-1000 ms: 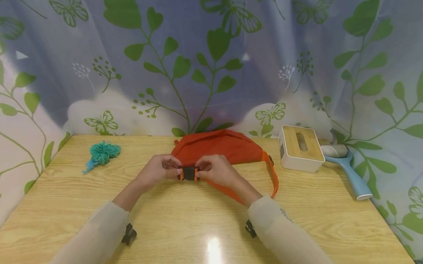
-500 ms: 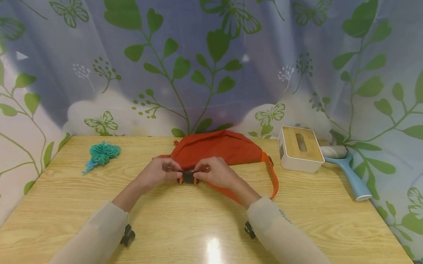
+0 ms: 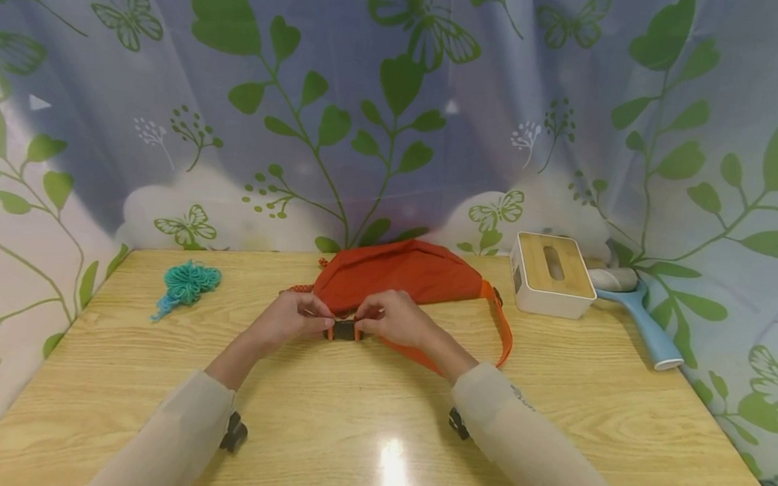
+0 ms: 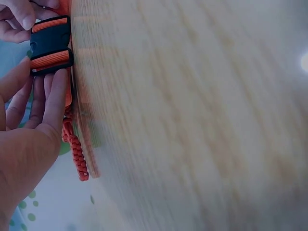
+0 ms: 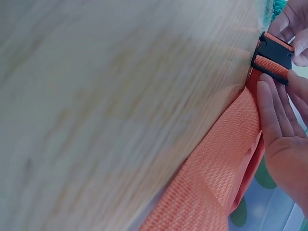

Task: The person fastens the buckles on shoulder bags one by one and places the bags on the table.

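Note:
A black side-release buckle (image 3: pixel 343 330), its two halves joined, is threaded with orange webbing at both ends. My left hand (image 3: pixel 288 319) pinches its left end between thumb and fingers. At the other end, my right hand (image 3: pixel 398 319) pinches it the same way. The left wrist view shows the thumb above the buckle (image 4: pixel 50 42) and the fingers beneath its edge. Directly behind lies a red-orange waist bag (image 3: pixel 400 273). Its orange strap (image 3: pixel 504 332) loops round on the right and passes behind the right hand. A braided red cord (image 4: pixel 77 151) hangs by the left fingers.
Teal yarn (image 3: pixel 189 283) lies at the left of the wooden table (image 3: pixel 344 426). To the right stand a white tissue box (image 3: pixel 552 301) with a wooden lid and a blue-handled lint roller (image 3: pixel 648 322). A patterned curtain (image 3: pixel 394 161) backs the table.
Both hands have lowered the buckle slightly toward the person, and its face has tilted, looking narrower from above. The braided cord now shows behind the left hand. The bag stays in place.

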`<act>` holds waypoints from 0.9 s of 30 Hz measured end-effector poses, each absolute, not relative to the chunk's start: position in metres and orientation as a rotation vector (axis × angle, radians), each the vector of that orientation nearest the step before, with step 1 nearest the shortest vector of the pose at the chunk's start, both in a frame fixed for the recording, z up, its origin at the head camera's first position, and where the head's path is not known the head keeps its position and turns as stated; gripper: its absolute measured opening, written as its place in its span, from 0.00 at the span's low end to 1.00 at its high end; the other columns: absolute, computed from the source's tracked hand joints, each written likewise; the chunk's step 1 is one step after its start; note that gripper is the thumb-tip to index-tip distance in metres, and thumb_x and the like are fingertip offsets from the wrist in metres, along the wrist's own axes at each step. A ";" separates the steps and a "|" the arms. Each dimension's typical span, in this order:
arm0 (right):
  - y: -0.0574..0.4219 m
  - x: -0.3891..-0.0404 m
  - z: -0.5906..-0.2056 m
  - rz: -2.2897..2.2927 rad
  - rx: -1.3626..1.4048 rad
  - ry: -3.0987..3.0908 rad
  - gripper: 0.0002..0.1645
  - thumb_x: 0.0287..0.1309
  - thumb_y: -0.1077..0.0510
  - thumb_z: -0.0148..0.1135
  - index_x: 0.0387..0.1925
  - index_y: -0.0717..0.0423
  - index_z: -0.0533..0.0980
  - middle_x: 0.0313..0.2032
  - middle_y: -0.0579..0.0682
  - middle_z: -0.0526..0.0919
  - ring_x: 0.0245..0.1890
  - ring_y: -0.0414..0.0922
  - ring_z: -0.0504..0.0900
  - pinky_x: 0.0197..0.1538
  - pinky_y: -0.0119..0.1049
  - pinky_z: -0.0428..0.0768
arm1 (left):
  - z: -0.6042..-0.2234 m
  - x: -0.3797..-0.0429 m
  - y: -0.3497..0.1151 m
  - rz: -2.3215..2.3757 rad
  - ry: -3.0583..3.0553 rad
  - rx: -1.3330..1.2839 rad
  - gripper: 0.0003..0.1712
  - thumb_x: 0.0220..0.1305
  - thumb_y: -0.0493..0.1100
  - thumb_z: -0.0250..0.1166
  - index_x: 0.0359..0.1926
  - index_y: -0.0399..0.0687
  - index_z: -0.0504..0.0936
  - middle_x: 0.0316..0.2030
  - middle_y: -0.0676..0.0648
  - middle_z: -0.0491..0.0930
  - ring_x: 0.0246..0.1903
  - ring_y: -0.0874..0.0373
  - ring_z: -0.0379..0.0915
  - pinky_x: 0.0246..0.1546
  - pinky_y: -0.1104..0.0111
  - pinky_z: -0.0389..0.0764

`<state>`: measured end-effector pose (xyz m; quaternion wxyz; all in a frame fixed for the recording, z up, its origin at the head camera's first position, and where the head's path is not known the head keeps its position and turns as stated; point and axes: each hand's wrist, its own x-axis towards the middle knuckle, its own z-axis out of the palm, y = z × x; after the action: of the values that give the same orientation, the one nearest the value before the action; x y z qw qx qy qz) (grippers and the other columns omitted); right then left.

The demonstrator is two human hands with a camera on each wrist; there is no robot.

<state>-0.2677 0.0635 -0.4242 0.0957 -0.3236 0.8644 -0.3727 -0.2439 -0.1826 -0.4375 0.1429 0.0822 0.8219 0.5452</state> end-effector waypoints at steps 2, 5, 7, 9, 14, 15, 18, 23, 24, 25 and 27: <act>0.063 -0.267 -0.424 -1.102 -0.955 2.564 0.06 0.64 0.59 0.70 0.41 0.56 0.85 0.38 0.45 0.88 0.35 0.37 0.83 0.37 0.31 0.81 | -0.438 -0.245 -0.183 1.567 2.376 0.239 0.09 0.67 0.38 0.70 0.43 0.36 0.83 0.44 0.42 0.81 0.41 0.49 0.82 0.46 0.58 0.85; 0.063 -0.267 -0.424 -1.102 -0.950 2.564 0.06 0.64 0.59 0.70 0.41 0.56 0.85 0.38 0.45 0.88 0.35 0.37 0.83 0.38 0.31 0.81 | -0.440 -0.246 -0.184 1.557 2.382 0.240 0.09 0.67 0.38 0.70 0.43 0.36 0.83 0.44 0.42 0.81 0.40 0.49 0.82 0.45 0.59 0.85; 0.063 -0.267 -0.424 -1.107 -0.948 2.558 0.06 0.64 0.59 0.70 0.41 0.56 0.85 0.37 0.44 0.88 0.34 0.37 0.83 0.37 0.31 0.81 | -0.440 -0.247 -0.184 1.553 2.387 0.238 0.08 0.67 0.39 0.70 0.42 0.37 0.84 0.43 0.42 0.81 0.40 0.50 0.82 0.44 0.60 0.85; 0.064 -0.268 -0.424 -1.112 -0.942 2.552 0.06 0.64 0.59 0.70 0.41 0.56 0.85 0.37 0.44 0.88 0.33 0.36 0.83 0.36 0.30 0.82 | -0.439 -0.246 -0.184 1.558 2.386 0.232 0.08 0.66 0.39 0.70 0.42 0.38 0.84 0.42 0.42 0.81 0.39 0.50 0.81 0.44 0.61 0.85; 0.065 -0.269 -0.425 -1.112 -0.925 2.548 0.06 0.64 0.59 0.69 0.41 0.55 0.85 0.37 0.45 0.88 0.32 0.36 0.84 0.35 0.31 0.82 | -0.436 -0.245 -0.183 1.592 2.379 0.235 0.08 0.65 0.38 0.71 0.42 0.39 0.84 0.42 0.42 0.81 0.40 0.49 0.81 0.43 0.60 0.85; 0.066 -0.269 -0.424 -1.112 -0.924 2.550 0.06 0.64 0.59 0.70 0.41 0.55 0.85 0.37 0.44 0.88 0.32 0.37 0.84 0.35 0.31 0.82 | -0.435 -0.245 -0.183 1.591 2.387 0.237 0.08 0.65 0.39 0.71 0.42 0.40 0.84 0.43 0.43 0.81 0.40 0.49 0.81 0.43 0.60 0.85; 0.067 -0.269 -0.424 -1.123 -0.915 2.546 0.06 0.64 0.58 0.70 0.41 0.55 0.85 0.37 0.44 0.88 0.32 0.38 0.85 0.36 0.32 0.82 | -0.434 -0.244 -0.184 1.567 2.421 0.242 0.09 0.65 0.40 0.71 0.43 0.41 0.85 0.43 0.43 0.82 0.41 0.50 0.80 0.43 0.61 0.84; 0.070 -0.269 -0.421 -1.178 -0.885 2.516 0.06 0.63 0.58 0.71 0.40 0.55 0.85 0.36 0.44 0.87 0.33 0.41 0.86 0.38 0.34 0.83 | -0.432 -0.244 -0.186 1.525 2.471 0.216 0.10 0.65 0.42 0.72 0.44 0.43 0.85 0.43 0.45 0.83 0.42 0.51 0.79 0.43 0.62 0.82; 0.071 -0.270 -0.421 -1.187 -0.882 2.520 0.06 0.63 0.58 0.71 0.40 0.54 0.85 0.36 0.43 0.87 0.35 0.41 0.86 0.40 0.34 0.84 | -0.431 -0.244 -0.186 1.529 2.473 0.210 0.10 0.65 0.43 0.72 0.44 0.43 0.86 0.43 0.45 0.83 0.42 0.51 0.79 0.43 0.61 0.82; 0.072 -0.270 -0.420 -1.193 -0.879 2.524 0.06 0.63 0.58 0.71 0.40 0.54 0.85 0.37 0.43 0.87 0.36 0.40 0.86 0.42 0.35 0.84 | -0.430 -0.245 -0.186 1.536 2.472 0.207 0.10 0.65 0.43 0.72 0.44 0.43 0.85 0.43 0.45 0.83 0.42 0.51 0.79 0.44 0.60 0.82; 0.075 -0.270 -0.418 -1.197 -0.870 2.538 0.05 0.62 0.58 0.72 0.39 0.53 0.85 0.37 0.43 0.87 0.39 0.40 0.85 0.45 0.36 0.83 | -0.428 -0.244 -0.186 1.560 2.461 0.196 0.11 0.65 0.43 0.73 0.44 0.42 0.85 0.43 0.45 0.84 0.43 0.51 0.80 0.46 0.58 0.83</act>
<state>-0.2696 0.0746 -0.4176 0.1015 -0.2947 0.8595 -0.4052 -0.2444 -0.1864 -0.4279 0.1105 0.0668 0.8375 0.5310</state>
